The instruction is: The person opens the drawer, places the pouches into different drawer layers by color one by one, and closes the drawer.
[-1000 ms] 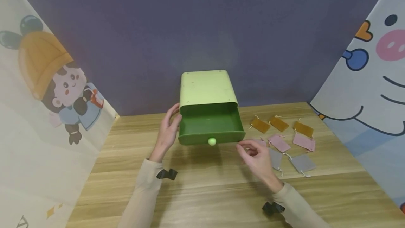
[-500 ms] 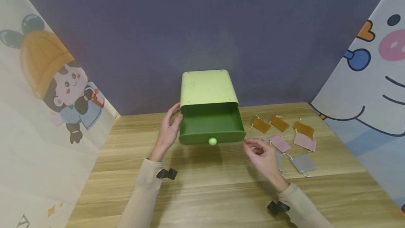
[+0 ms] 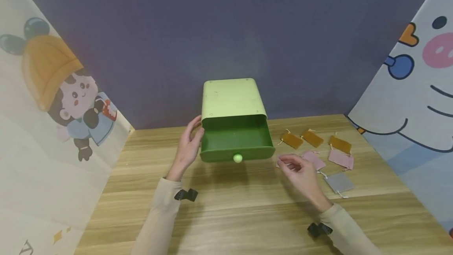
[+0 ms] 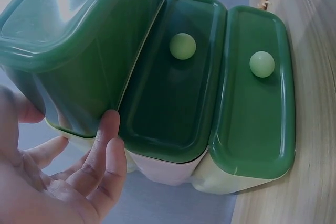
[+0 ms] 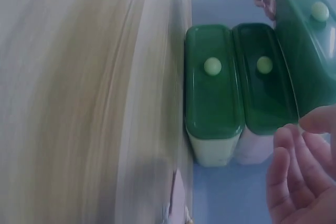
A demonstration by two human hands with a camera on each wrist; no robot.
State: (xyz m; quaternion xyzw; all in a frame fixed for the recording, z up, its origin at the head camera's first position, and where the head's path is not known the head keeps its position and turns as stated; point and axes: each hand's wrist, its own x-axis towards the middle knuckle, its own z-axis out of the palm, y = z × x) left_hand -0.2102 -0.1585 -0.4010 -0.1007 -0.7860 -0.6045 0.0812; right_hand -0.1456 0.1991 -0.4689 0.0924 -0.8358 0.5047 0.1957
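Cabinet [image 3: 231, 98], pale green on top, stands on the wood-grain table [image 3: 219, 223], its rear near the dark blue wall [image 3: 226, 26]. Three tiers, stacked. Top drawer [image 3: 232, 139], darker green, juts well out of the cabinet's front, its green floor in view; round knob [image 3: 238, 158] at the middle of its front. Left wrist view shows the middle drawer [image 4: 168, 95] and bottom drawer [image 4: 254, 119] pushed in beneath it, a light green ball knob on each. Middle tier has a pinkish casing, bottom tier a cream one.

Left hand [image 3: 188, 145] at the cabinet's left side, level with the top tier. Fingers lightly bent and spread, fingertips resting against the casing, thumb by the drawer's edge; no grip closed round anything.

Right hand [image 3: 301, 174] to the right of the cabinet's front, just apart from it. Fingers loosely curled, thumb tip close to the index tip; nothing visible between them. Sliver of pink beside the fingertips in the head view, too covered to make out.

Drawstring pouches lie on the table to the cabinet's right. Ochre pouches [image 3: 291, 140], three, form the row farthest back. Pink pouches [image 3: 341, 159] lie forward of those, one partly behind the right hand. Grey pouch [image 3: 338, 183] lies forward of the pink.

Cartoon panels [image 3: 53, 70] flank the cabinet, well apart on both sides. Beige sleeves [image 3: 157, 215] in front of it, black fittings [image 3: 186, 194] at both wrists.
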